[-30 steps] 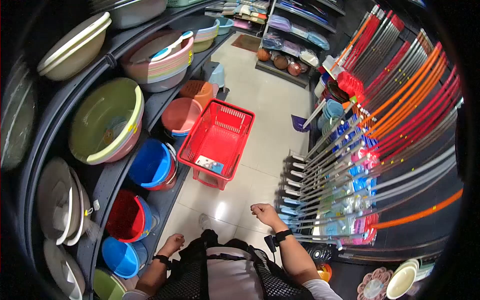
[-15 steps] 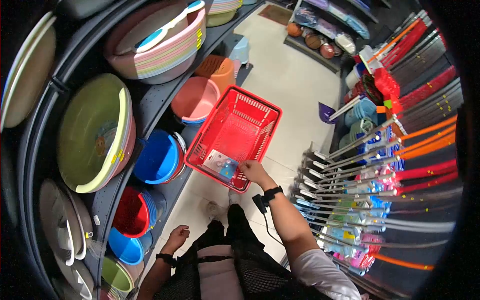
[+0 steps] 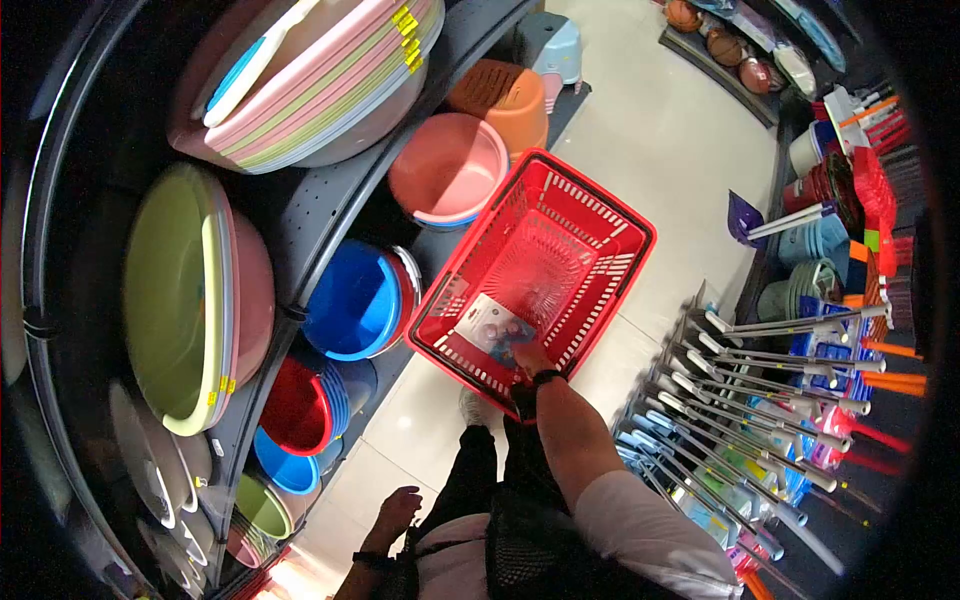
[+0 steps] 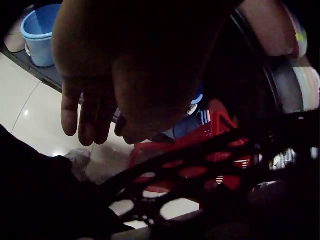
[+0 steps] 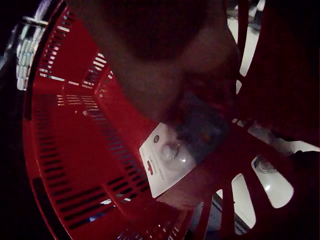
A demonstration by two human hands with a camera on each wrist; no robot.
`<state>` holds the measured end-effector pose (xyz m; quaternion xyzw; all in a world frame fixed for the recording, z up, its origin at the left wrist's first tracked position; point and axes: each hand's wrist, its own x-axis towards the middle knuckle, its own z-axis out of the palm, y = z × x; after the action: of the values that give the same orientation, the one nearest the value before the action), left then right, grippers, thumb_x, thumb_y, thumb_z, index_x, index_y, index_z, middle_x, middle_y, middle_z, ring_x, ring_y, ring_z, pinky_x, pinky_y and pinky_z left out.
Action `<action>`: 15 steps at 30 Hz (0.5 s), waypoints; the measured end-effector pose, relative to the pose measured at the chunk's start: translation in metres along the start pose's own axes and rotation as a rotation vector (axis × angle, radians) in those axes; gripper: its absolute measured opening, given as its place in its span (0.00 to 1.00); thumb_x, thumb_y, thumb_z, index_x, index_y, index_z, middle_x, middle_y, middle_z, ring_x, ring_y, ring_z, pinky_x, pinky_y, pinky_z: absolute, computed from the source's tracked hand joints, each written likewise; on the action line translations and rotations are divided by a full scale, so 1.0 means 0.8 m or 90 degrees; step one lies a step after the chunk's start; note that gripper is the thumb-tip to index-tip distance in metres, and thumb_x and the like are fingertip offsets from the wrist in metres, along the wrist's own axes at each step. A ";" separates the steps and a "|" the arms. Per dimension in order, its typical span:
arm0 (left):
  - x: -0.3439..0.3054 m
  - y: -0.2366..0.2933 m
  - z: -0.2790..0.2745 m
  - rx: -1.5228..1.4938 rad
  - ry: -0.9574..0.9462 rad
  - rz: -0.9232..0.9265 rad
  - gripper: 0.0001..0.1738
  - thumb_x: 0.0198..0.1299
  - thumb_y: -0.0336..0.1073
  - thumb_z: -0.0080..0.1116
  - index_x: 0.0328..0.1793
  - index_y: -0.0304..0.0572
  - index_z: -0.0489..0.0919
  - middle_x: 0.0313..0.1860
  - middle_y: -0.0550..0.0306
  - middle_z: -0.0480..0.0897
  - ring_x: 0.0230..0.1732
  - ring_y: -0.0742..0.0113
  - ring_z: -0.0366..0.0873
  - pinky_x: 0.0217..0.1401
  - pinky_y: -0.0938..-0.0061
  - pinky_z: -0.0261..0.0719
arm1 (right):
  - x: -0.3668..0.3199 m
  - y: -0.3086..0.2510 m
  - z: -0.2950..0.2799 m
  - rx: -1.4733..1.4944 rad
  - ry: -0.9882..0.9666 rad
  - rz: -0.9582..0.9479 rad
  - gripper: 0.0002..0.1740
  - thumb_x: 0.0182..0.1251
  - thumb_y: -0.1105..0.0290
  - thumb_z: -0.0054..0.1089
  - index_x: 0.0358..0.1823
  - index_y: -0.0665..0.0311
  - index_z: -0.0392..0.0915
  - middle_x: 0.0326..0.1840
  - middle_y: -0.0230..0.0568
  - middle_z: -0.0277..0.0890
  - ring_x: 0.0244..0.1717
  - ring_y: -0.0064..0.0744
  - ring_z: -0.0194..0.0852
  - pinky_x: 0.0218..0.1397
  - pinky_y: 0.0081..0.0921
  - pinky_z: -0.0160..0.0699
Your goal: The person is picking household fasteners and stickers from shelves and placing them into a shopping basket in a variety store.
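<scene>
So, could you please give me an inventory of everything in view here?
Shopping basket: 1, red, mid-aisle
Carded package: 1, white and blue, inside the basket
Basins: many, mostly green and pink, left shelves
Buckets: several, blue, red, green, lower left
Tub: 1, pink, left of the basket
Plastic item: 1, orange, beyond the tub
Dustpan: 1, purple, right of the aisle
Long-handled tools: many, mostly grey poles, right side
Balls: at least 3, orange-brown, upper right
Floor: 1, pale, along the aisle
Right hand: 1, bare, at the package, grip unclear
Left hand: 1, bare, lower left, holding nothing
</scene>
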<state>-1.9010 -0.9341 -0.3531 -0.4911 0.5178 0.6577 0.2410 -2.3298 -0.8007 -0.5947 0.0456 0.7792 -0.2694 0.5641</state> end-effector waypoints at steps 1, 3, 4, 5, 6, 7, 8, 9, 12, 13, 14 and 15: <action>0.003 0.000 0.004 -0.044 -0.004 -0.008 0.19 0.63 0.37 0.56 0.59 0.39 0.75 0.40 0.54 0.85 0.40 0.67 0.83 0.40 0.71 0.82 | -0.011 -0.012 -0.001 -0.002 -0.005 -0.002 0.22 0.65 0.57 0.51 0.53 0.64 0.78 0.52 0.57 0.79 0.55 0.49 0.78 0.56 0.41 0.76; 0.003 0.003 0.017 -0.030 0.005 -0.024 0.19 0.63 0.38 0.56 0.59 0.39 0.76 0.39 0.53 0.85 0.38 0.66 0.83 0.38 0.71 0.82 | -0.028 -0.038 -0.002 -0.371 0.107 -0.207 0.21 0.66 0.58 0.51 0.53 0.63 0.78 0.52 0.53 0.79 0.51 0.44 0.80 0.52 0.39 0.78; 0.004 -0.001 0.020 0.008 0.004 0.022 0.19 0.63 0.39 0.56 0.58 0.40 0.76 0.38 0.53 0.85 0.37 0.67 0.83 0.38 0.71 0.82 | 0.004 0.012 0.016 -0.372 0.107 -0.214 0.21 0.66 0.58 0.51 0.53 0.63 0.78 0.52 0.53 0.79 0.51 0.44 0.80 0.52 0.39 0.78; 0.006 -0.005 0.022 0.045 0.003 0.067 0.19 0.64 0.40 0.56 0.58 0.40 0.76 0.37 0.53 0.85 0.36 0.67 0.83 0.37 0.71 0.82 | 0.046 0.040 0.024 -0.319 0.197 -0.280 0.20 0.65 0.59 0.53 0.53 0.63 0.78 0.52 0.50 0.80 0.50 0.42 0.81 0.50 0.37 0.78; 0.004 0.002 0.027 0.027 0.012 0.015 0.19 0.64 0.39 0.56 0.58 0.40 0.76 0.37 0.53 0.85 0.36 0.67 0.83 0.38 0.71 0.82 | 0.052 0.032 0.035 -0.263 0.287 -0.345 0.20 0.65 0.60 0.55 0.53 0.62 0.78 0.52 0.47 0.80 0.48 0.41 0.81 0.48 0.36 0.79; 0.000 0.015 0.032 0.008 0.020 -0.037 0.18 0.64 0.38 0.56 0.58 0.39 0.76 0.37 0.53 0.85 0.36 0.67 0.84 0.39 0.71 0.82 | 0.055 0.030 0.032 -0.263 0.286 -0.353 0.20 0.65 0.60 0.55 0.53 0.62 0.78 0.52 0.47 0.80 0.48 0.41 0.81 0.48 0.36 0.79; 0.001 0.015 0.033 0.006 0.026 -0.032 0.18 0.64 0.38 0.56 0.58 0.39 0.76 0.37 0.53 0.85 0.36 0.67 0.84 0.39 0.71 0.82 | 0.055 0.033 0.029 -0.126 0.183 -0.269 0.19 0.64 0.61 0.57 0.52 0.63 0.78 0.50 0.45 0.80 0.46 0.40 0.81 0.48 0.36 0.79; -0.001 0.009 0.037 0.019 0.032 0.001 0.18 0.64 0.38 0.56 0.58 0.39 0.76 0.38 0.53 0.85 0.37 0.66 0.84 0.40 0.71 0.82 | 0.032 0.025 0.021 0.006 0.076 -0.178 0.18 0.64 0.62 0.59 0.52 0.64 0.78 0.49 0.44 0.80 0.45 0.40 0.80 0.48 0.36 0.79; -0.004 -0.001 0.039 0.040 0.032 0.070 0.18 0.64 0.37 0.55 0.58 0.38 0.75 0.40 0.53 0.85 0.39 0.65 0.84 0.42 0.70 0.83 | -0.004 -0.004 0.009 0.197 0.058 0.087 0.17 0.65 0.65 0.60 0.51 0.64 0.78 0.46 0.40 0.80 0.42 0.35 0.79 0.43 0.32 0.80; -0.002 -0.002 0.042 0.049 0.025 0.110 0.18 0.64 0.36 0.55 0.58 0.39 0.75 0.41 0.54 0.85 0.41 0.65 0.84 0.44 0.69 0.83 | -0.009 -0.011 0.003 0.187 0.058 0.082 0.17 0.65 0.65 0.60 0.51 0.64 0.78 0.46 0.40 0.80 0.42 0.35 0.79 0.43 0.32 0.80; -0.002 -0.003 0.047 0.022 0.030 0.118 0.16 0.64 0.35 0.56 0.57 0.39 0.76 0.39 0.52 0.85 0.42 0.64 0.84 0.46 0.68 0.83 | -0.015 -0.018 -0.001 0.149 0.036 0.019 0.15 0.65 0.65 0.60 0.50 0.64 0.78 0.45 0.40 0.80 0.41 0.33 0.79 0.42 0.31 0.81; -0.003 -0.007 0.052 0.024 0.056 0.105 0.15 0.65 0.36 0.57 0.56 0.40 0.76 0.39 0.51 0.85 0.42 0.63 0.84 0.47 0.67 0.83 | -0.021 -0.023 -0.005 0.110 0.013 -0.043 0.14 0.66 0.65 0.59 0.50 0.64 0.78 0.44 0.39 0.79 0.41 0.32 0.78 0.40 0.29 0.82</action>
<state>-1.9123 -0.8932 -0.3540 -0.4706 0.5785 0.6435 0.1724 -2.3340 -0.8104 -0.5723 0.0709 0.7598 -0.3539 0.5407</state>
